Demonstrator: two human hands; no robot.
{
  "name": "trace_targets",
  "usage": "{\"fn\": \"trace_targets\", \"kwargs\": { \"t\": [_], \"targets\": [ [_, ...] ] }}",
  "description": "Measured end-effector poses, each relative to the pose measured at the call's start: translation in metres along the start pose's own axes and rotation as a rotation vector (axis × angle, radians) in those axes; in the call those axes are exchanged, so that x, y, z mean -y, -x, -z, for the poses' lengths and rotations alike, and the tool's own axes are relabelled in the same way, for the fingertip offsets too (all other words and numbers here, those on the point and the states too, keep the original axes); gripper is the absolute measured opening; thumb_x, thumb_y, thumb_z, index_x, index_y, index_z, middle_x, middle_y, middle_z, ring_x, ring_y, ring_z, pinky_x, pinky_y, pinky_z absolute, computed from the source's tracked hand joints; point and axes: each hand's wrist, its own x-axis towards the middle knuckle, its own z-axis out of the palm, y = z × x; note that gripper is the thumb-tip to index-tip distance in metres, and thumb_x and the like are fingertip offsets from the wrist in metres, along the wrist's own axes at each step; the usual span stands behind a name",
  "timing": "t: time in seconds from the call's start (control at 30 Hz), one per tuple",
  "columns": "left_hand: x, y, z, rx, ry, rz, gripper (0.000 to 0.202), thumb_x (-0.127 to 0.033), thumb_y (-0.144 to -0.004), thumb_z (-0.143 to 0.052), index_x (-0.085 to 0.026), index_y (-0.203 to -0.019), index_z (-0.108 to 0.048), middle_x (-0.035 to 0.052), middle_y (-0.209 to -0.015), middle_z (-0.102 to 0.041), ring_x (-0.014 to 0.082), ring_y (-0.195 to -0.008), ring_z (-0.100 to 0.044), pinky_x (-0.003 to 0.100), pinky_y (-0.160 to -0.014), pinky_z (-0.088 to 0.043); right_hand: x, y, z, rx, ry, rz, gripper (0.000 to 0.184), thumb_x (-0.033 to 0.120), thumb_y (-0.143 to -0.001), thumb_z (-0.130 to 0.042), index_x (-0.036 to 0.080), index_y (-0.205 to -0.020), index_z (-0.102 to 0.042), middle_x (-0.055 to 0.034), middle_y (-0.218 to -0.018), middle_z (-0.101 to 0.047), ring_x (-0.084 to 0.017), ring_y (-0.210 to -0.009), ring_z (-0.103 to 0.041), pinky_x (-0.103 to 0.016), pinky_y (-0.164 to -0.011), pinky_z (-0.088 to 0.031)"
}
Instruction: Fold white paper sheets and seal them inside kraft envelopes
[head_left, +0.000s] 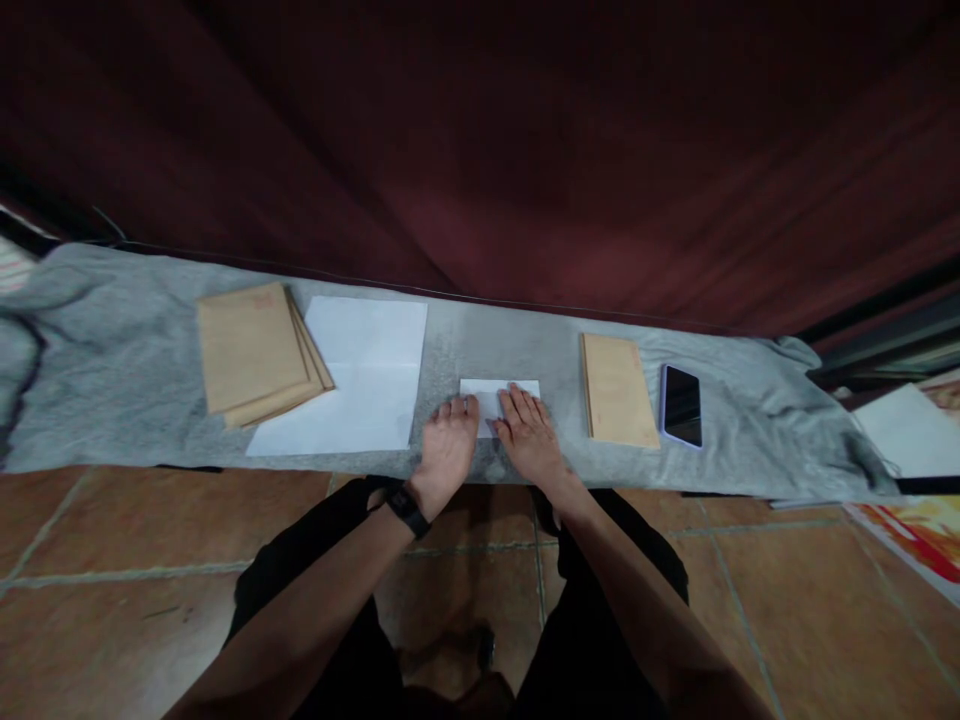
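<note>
A small folded white paper [499,393] lies on the grey cloth [120,360] in front of me. My left hand [448,443] rests on its left edge, fingers curled down onto the paper. My right hand [529,432] lies flat on its right part with the fingers stretched out. A black watch sits on my left wrist. To the left lies a large white sheet [358,376], and beside that a stack of brown envelopes [255,352]. To the right lie one brown envelope [617,390] and a dark phone [682,404].
A dark red curtain [525,150] hangs right behind the cloth's far edge. Brown floor tiles [135,540] lie on the near side, around my knees. Papers and a printed sheet [911,520] lie at the far right.
</note>
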Motion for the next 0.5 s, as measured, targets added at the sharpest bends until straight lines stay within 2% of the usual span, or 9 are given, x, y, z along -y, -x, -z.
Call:
{"fn": "trace_targets", "kwargs": {
  "t": [0.1,0.23,0.4,0.5],
  "targets": [
    [0.0,0.0,-0.007,-0.05,0.014,-0.095,0.049,-0.008,-0.096,-0.027,-0.01,-0.134,-0.058,0.0216,-0.127,-0.064,0.0345,-0.123,-0.059,0.048,-0.102,-0.047,-0.001,-0.001,0.0,0.003,0.008,-0.003,0.056,0.034,-0.105,-0.038,0.014,-0.157,-0.035,-0.0121,-0.164,-0.032,-0.026,-0.153,-0.028,-0.047,-0.125,-0.024],
    [-0.002,0.001,-0.022,-0.065,0.087,-0.321,0.053,-0.014,-0.1,-0.03,-0.009,-0.151,-0.042,0.0169,-0.157,-0.044,0.0287,-0.147,-0.039,0.046,-0.12,-0.032,-0.001,0.0,-0.001,0.019,0.021,0.002,0.055,0.03,-0.104,-0.036,0.012,-0.156,-0.037,-0.0121,-0.165,-0.03,-0.025,-0.154,-0.026,-0.047,-0.125,-0.022],
    [0.001,0.004,-0.032,-0.044,0.12,-0.263,0.06,-0.038,-0.105,-0.029,-0.005,-0.154,-0.037,0.0184,-0.161,-0.037,0.0271,-0.153,-0.028,0.046,-0.124,-0.026,-0.003,0.003,-0.001,0.009,0.061,0.001,0.054,0.027,-0.105,-0.033,0.016,-0.158,-0.034,-0.0097,-0.166,-0.029,-0.024,-0.154,-0.025,-0.047,-0.125,-0.02],
    [0.005,0.006,-0.032,-0.038,0.093,-0.227,0.063,-0.042,-0.104,-0.029,-0.005,-0.155,-0.035,0.0176,-0.163,-0.033,0.0265,-0.154,-0.024,0.046,-0.126,-0.023,-0.007,0.005,-0.002,-0.01,0.08,-0.014,0.054,0.032,-0.106,-0.037,0.018,-0.158,-0.035,-0.0103,-0.165,-0.03,-0.026,-0.153,-0.028,-0.048,-0.125,-0.02]
  ]
}}
